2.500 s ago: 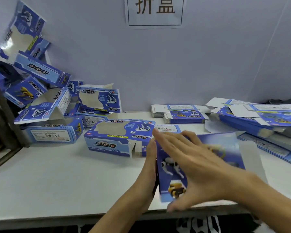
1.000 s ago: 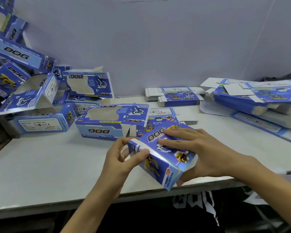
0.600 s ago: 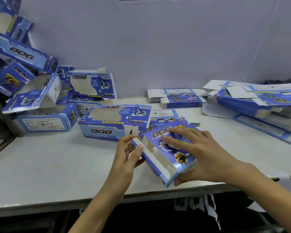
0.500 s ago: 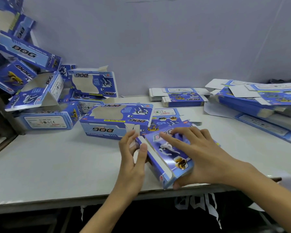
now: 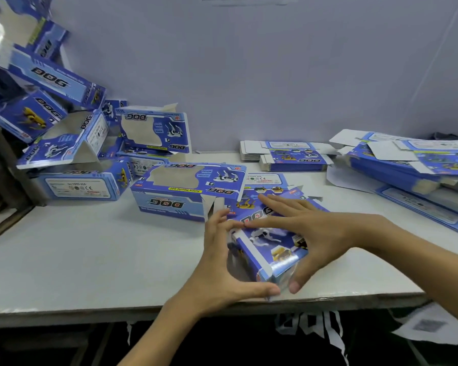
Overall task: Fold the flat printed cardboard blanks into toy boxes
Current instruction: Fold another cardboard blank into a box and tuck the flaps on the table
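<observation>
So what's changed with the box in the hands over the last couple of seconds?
The flat blank is now a formed box. The left hand moved onto its open end, closing it; the right hand stays pressed on top. The finished boxes and flat stacks haven't moved.

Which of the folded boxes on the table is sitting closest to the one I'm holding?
The windowed box lying just behind your left hand, its DOG lettering upside down. The other folded boxes are heaped farther left against the wall.
</observation>
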